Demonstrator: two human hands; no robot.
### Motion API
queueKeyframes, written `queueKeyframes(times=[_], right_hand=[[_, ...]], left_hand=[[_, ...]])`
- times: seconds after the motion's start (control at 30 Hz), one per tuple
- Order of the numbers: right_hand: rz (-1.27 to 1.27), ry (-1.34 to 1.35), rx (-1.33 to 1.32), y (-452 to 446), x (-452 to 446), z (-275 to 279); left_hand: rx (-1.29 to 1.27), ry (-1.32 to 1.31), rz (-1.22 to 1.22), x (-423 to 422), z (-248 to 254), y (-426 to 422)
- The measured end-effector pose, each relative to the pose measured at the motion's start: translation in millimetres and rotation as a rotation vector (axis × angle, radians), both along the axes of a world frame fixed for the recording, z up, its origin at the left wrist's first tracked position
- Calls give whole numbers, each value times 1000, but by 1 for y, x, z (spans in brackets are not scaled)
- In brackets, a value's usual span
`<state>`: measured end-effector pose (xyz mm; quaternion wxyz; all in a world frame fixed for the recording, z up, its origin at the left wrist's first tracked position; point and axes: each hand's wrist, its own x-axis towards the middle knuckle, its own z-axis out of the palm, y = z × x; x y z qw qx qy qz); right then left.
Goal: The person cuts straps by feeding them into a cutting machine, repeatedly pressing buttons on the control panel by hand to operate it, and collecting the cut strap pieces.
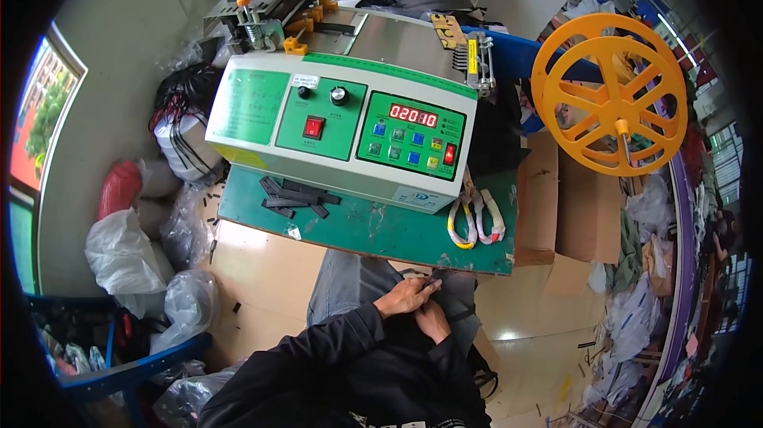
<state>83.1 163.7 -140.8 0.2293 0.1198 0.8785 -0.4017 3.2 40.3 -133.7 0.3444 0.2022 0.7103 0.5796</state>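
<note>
Both hands are together above my lap, close to the front edge of the green table. My left hand has its fingers closed and pointing right, partly over the other hand. My right hand lies just below it, fingers bent inward and mostly hidden. A small dark piece shows at the left fingertips, too small to name. On the table in front stands a green and white strip-cutting machine, its red display lit. Several short black strips lie in a loose pile before it.
Scissors with wrapped handles lie at the table's right end. An orange reel stands out on the machine's right. Cardboard boxes stand below it. Plastic bags and a blue-rimmed bin are on the left.
</note>
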Motion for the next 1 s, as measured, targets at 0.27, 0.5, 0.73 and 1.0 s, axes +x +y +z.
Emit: queueKeyframes(times=[0.27, 0.5, 0.73, 1.0], right_hand=[[12, -33, 17, 2, 0, -2], [-6, -49, -2, 1, 0, 0], [-9, -23, 6, 0, -1, 3], [-2, -37, 22, -1, -1, 5]], left_hand=[[42, -63, 43, 0, 7, 0], [66, -63, 30, -3, 7, 0], [41, -70, 22, -5, 18, -2], [66, -102, 22, -4, 12, -2]])
